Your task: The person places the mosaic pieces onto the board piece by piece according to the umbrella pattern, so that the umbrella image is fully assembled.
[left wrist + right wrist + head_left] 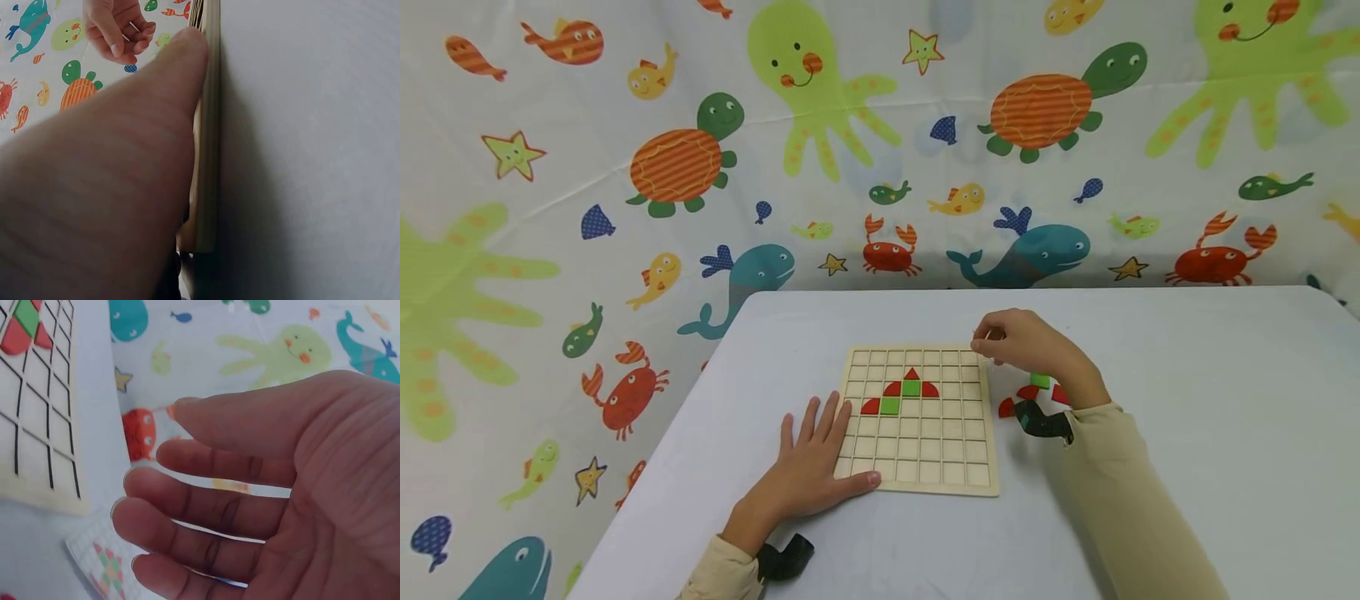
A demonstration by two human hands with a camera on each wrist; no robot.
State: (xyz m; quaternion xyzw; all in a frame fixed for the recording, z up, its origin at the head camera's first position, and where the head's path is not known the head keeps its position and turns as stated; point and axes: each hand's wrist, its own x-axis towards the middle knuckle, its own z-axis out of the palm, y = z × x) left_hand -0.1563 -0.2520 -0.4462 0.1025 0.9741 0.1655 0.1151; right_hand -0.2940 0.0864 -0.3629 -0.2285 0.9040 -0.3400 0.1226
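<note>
A wooden grid board [930, 450] lies on the table. Set in its cells are two green squares [911, 388], a red triangle [912, 374] and three red quarter-round pieces [870, 407]. My left hand [812, 471] rests on the board's left side with fingers spread, its thumb [156, 94] along the near edge. Above the board's far right corner hovers my right hand [1030, 342]. In the right wrist view its fingers [206, 506] are loosely bent, and nothing shows between them and the thumb.
Loose red pieces [1007, 407] and a green piece [1040, 380] lie right of the board, partly hidden by the right hand and wrist. A card with a red and green pattern [109, 569] shows in the right wrist view. A sea-animal cloth [850, 225] hangs behind the table.
</note>
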